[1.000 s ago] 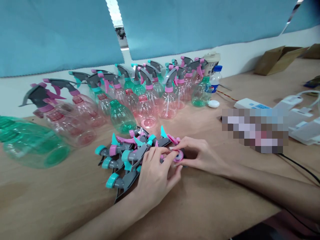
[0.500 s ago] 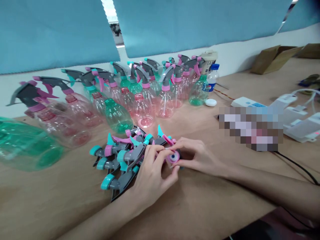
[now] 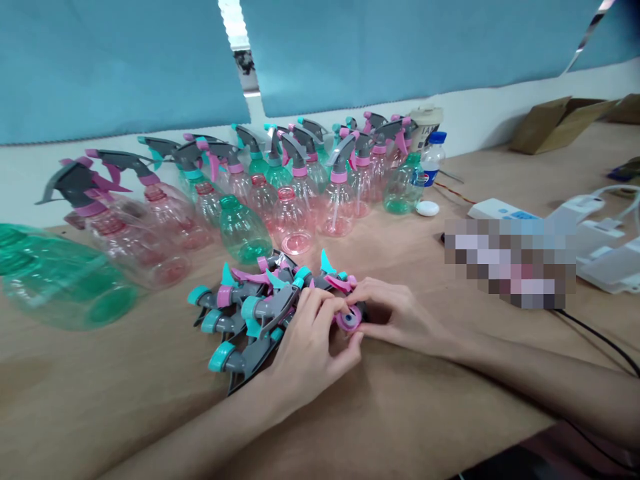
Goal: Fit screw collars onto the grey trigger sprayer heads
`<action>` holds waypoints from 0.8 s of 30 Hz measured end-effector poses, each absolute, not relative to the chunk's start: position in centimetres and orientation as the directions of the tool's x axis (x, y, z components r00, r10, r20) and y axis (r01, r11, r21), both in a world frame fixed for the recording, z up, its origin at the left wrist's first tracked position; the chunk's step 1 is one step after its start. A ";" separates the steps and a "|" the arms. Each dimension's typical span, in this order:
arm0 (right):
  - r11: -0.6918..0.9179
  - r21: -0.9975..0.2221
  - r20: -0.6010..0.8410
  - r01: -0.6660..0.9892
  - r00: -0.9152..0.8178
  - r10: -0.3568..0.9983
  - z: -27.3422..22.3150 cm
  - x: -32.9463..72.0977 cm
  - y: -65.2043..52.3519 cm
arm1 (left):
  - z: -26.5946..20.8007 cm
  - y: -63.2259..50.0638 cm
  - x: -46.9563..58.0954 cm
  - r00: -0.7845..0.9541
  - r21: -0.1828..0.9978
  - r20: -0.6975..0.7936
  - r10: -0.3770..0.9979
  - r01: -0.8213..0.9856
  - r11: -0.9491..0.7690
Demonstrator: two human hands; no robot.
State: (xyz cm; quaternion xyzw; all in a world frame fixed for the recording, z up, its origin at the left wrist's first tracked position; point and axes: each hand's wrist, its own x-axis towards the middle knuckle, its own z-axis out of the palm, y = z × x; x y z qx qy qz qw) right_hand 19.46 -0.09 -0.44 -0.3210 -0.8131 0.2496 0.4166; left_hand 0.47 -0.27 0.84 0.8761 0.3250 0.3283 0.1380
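My right hand (image 3: 393, 310) pinches a grey trigger spray head by its pink collar (image 3: 349, 319), whose open end faces me. The collar's inside shows a pale ring around a dark centre. My left hand (image 3: 313, 343) curls around the same collar from the left, its index fingertip at the opening and its thumb below. Most of the spray head's body is hidden behind my fingers. Right beside my left hand lies a heap of loose spray heads (image 3: 240, 310), grey with turquoise or pink collars and triggers.
Behind the heap stand rows of clear pink bottles (image 3: 295, 227) and green bottles (image 3: 245, 230), several with spray heads fitted. One large green bottle (image 3: 65, 280) lies at left. A Pepsi bottle (image 3: 433, 160), a cup (image 3: 425, 125), a power strip (image 3: 505, 210) and a cardboard box (image 3: 555, 127) are at right.
The view has shifted a little, so things sit slightly further right. My left index fingertip has moved onto the collar's opening. Both hands stay at the same spray head.
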 end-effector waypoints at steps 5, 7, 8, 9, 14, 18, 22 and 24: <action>0.671 -0.662 0.510 0.334 -0.455 0.730 -0.5 19.4 -0.2 | 0.9 -0.2 0.6 0.593 0.423 0.472 0.652 0.497 -0.758; 0.664 -0.663 0.497 0.345 -0.461 0.735 -0.5 19.3 -0.3 | 0.8 -0.2 0.7 0.597 0.402 0.474 0.647 0.507 -0.762; 0.661 -0.664 0.491 0.349 -0.463 0.738 -0.5 19.3 -0.3 | 0.7 -0.2 0.7 0.601 0.393 0.475 0.643 0.509 -0.766; 0.657 -0.667 0.486 0.351 -0.464 0.741 -0.4 19.3 -0.4 | 0.7 -0.2 0.8 0.604 0.387 0.473 0.641 0.512 -0.767; 0.597 -0.697 0.455 0.398 -0.399 0.796 -0.6 19.6 -0.4 | 0.4 -0.3 0.8 0.646 0.340 0.446 0.620 0.518 -0.785; 0.583 -0.677 0.461 0.450 -0.358 0.812 -0.8 19.8 0.0 | 0.1 -0.4 0.7 0.670 0.310 0.441 0.597 0.511 -0.802; 0.579 -0.693 0.459 0.431 -0.356 0.814 -0.7 19.8 0.2 | -0.1 -0.3 0.4 0.637 0.387 0.442 0.631 0.499 -0.775; 0.560 -0.714 0.447 0.421 -0.342 0.827 -0.6 19.8 0.2 | -0.2 -0.2 0.3 0.618 0.435 0.451 0.644 0.478 -0.763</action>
